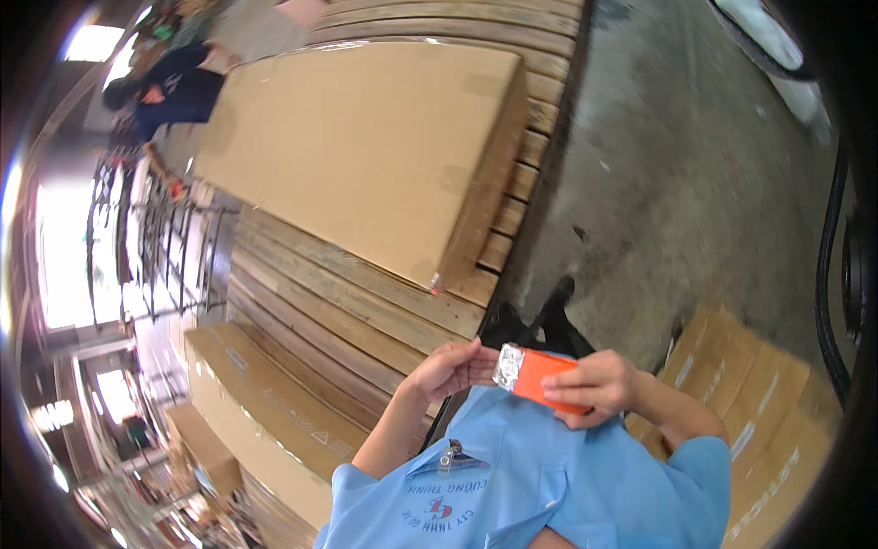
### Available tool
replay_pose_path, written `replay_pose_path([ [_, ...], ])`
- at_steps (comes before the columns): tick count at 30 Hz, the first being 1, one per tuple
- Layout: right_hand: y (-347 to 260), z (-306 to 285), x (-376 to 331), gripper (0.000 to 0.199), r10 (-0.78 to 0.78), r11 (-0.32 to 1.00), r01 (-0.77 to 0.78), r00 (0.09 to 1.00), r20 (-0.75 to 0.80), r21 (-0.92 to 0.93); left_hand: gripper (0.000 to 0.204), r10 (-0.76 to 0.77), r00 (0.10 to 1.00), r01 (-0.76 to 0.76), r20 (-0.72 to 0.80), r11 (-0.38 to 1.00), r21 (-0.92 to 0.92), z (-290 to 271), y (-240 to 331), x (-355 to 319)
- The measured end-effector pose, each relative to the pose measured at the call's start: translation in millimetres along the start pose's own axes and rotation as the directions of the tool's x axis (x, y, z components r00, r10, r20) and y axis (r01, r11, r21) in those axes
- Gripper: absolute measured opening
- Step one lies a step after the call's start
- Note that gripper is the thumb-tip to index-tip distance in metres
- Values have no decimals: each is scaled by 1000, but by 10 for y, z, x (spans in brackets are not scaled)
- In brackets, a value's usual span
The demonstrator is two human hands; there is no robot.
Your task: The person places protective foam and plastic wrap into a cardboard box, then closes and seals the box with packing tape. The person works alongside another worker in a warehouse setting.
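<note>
- Fingers [599, 384] of the right hand [599, 382] clamp round an orange packet [547, 377], steadying it at chest height.
- Left hand [450, 368] pinches the packet's silver end [508, 366], fingertips together on the foil.
- Beyond, a big cardboard box [366, 156] lies flat on a plank pallet [366, 320].

The right hand [599, 384] covers the far end of the orange packet [541, 377], so its full length is hidden; the fingertips of the left hand [453, 368] hide part of its silver end. What the packet contains cannot be told. The person in dark clothes [174, 87] at the far left is small and blurred. The long cardboard box [366, 156] hides the wooden bench [347, 311] below it. The cartons [759, 412] at the right are cut off by the dark rim.
</note>
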State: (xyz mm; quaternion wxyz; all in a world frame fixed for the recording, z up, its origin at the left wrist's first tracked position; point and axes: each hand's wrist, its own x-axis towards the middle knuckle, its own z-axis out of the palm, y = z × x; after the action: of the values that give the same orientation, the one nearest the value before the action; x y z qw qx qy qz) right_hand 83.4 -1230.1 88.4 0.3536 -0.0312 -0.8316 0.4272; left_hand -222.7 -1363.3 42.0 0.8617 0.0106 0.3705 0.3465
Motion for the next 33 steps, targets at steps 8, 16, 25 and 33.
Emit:
replay_pose_path([
  [8,325,-176,985,28,-461,876,483,835,300,2,62,228,974,-228,-12,966,-121,42,-1,-177],
  [16,385,392,1515,26,-438,865,498,808,395,-59,16,379,907,-356,-183,923,146,-612,280,-374],
  [25,756,1654,2086,33,-44,955,83,989,142,-284,11,967,-115,202,-228,248,947,-2617,2577,-1431],
  [33,1348,2638,3033,26,-21,973,12,999,-36,-231,11,935,-355,585,-1,223,780,-3313,3693,-1631],
])
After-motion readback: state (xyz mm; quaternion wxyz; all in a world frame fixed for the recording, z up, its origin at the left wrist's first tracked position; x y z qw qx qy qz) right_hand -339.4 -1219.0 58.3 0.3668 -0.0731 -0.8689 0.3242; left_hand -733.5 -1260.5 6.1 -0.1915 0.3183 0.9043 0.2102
